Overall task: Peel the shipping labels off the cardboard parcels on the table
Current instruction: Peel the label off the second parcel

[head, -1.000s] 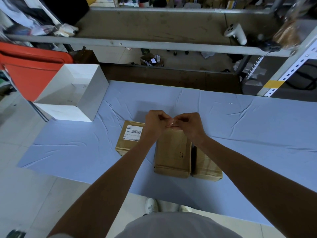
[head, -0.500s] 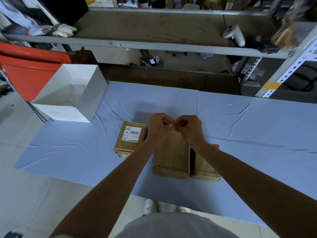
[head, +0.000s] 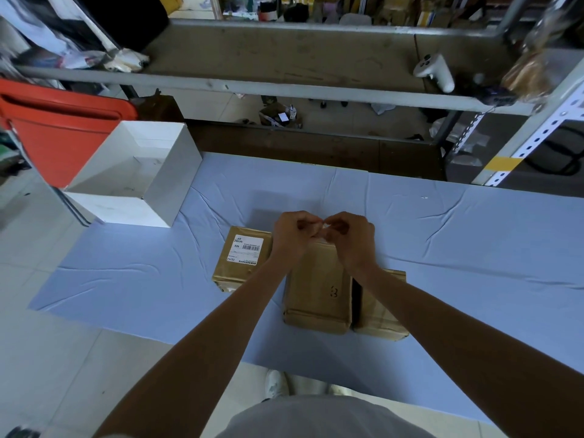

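Three brown cardboard parcels lie side by side on the blue cloth. The left parcel (head: 240, 263) carries a white shipping label (head: 245, 249) on top. The middle parcel (head: 317, 292) shows bare cardboard with a dark mark. The right parcel (head: 379, 314) is partly hidden under my right forearm. My left hand (head: 292, 237) and my right hand (head: 349, 238) meet above the far end of the middle parcel, fingers curled. Between their fingertips they pinch a small pale scrap, a peeled label (head: 321, 230), mostly hidden by my fingers.
An open white box (head: 170, 181) stands at the table's far left corner, with a red bin (head: 60, 134) behind it. A metal shelf rack (head: 284, 90) runs across the back, holding a white controller (head: 434, 72). The blue cloth (head: 474, 241) stretches to the right.
Both hands stay pressed together at the same spot, working the small scrap between the fingers. The parcels have not moved.
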The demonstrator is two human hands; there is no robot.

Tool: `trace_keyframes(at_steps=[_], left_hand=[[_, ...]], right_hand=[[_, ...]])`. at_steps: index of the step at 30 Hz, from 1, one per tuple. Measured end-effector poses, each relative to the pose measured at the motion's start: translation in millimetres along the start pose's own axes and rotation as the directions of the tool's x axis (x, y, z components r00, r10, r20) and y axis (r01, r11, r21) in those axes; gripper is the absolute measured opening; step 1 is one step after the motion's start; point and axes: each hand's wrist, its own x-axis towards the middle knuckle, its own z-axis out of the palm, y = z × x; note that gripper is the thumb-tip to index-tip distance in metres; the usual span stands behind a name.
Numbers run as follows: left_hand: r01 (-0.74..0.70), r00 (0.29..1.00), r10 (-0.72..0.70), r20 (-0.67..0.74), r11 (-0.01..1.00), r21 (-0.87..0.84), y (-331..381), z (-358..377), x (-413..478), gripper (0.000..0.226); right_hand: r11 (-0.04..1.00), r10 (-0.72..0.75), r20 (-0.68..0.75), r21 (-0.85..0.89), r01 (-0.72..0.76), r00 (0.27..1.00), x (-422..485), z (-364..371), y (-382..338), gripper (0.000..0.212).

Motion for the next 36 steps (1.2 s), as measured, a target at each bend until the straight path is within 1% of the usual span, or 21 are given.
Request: trace_keyframes(at_steps=[4,11,14,17,19,21,23,26,28,32,34,36], left_hand=[[0.018,1.0,-0.018,0.013,1.0,0.011,-5.0,-1.5,-1.6,0.011],[0.116,0.992,-0.113,0.049,0.991,-0.072,-4.0,-2.4,-3.9,0.005],[0.162,0.986,-0.159,0.044,0.984,-0.079,-0.4,-3.0,-5.0,0.007],[0.251,0.967,-0.245,0.066,0.962,-0.11,3.4,-3.8,-5.0,0.006],[0.279,0.96,-0.273,0.062,0.952,-0.124,1.3,-6.0,-4.8,0.014],[0.287,0.958,-0.282,0.055,0.948,-0.138,1.6,-9.9,-8.0,0.014],[0.276,0.961,-0.273,0.04,0.952,-0.134,2.0,-13.0,-10.5,0.011],[0.276,0.961,-0.277,-0.003,0.96,-0.045,3.1,-18.6,-13.8,0.009],[0.268,0.963,-0.266,-0.053,0.962,0.041,1.9,-26.9,-16.6,0.008],[0.276,0.953,-0.253,-0.168,0.952,0.13,-10.6,-59.5,-20.7,0.008],[0.296,0.938,-0.258,-0.233,0.944,0.147,-21.9,-80.4,-19.1,0.008],[0.307,0.93,-0.258,-0.261,0.937,0.167,-32.0,-102.9,-14.3,0.009]], right_hand=[[1.0,-0.011,0.058,0.01,0.01,0.998,-1.0,-3.5,-0.6,0.012],[0.999,0.029,0.071,0.032,-0.031,0.997,-1.3,-2.8,2.6,0.012],[0.998,0.042,0.051,0.046,-0.044,0.998,-2.3,-2.6,1.9,0.011],[0.995,0.075,0.018,0.068,-0.076,0.997,-3.5,-0.3,1.1,0.013],[0.995,0.074,0.03,0.068,-0.076,0.997,-3.8,2.8,-0.3,0.014],[0.997,0.055,0.057,0.056,-0.058,0.997,-3.4,6.4,-1.2,0.016],[0.999,0.042,0.102,0.022,-0.044,0.994,-2.9,9.7,-2.4,0.018],[0.987,-0.066,0.218,-0.129,0.096,0.974,-1.8,17.3,-3.9,0.015],[0.957,-0.096,0.283,-0.238,0.167,0.954,-0.3,22.7,-6.7,0.017],[0.912,-0.086,0.426,-0.33,0.243,0.901,1.2,38.5,-15.6,0.027],[0.896,-0.085,0.447,-0.358,0.265,0.891,-0.6,50.0,-25.0,0.024],[0.888,-0.055,0.447,-0.387,0.249,0.893,-1.2,64.0,-35.9,0.016]])
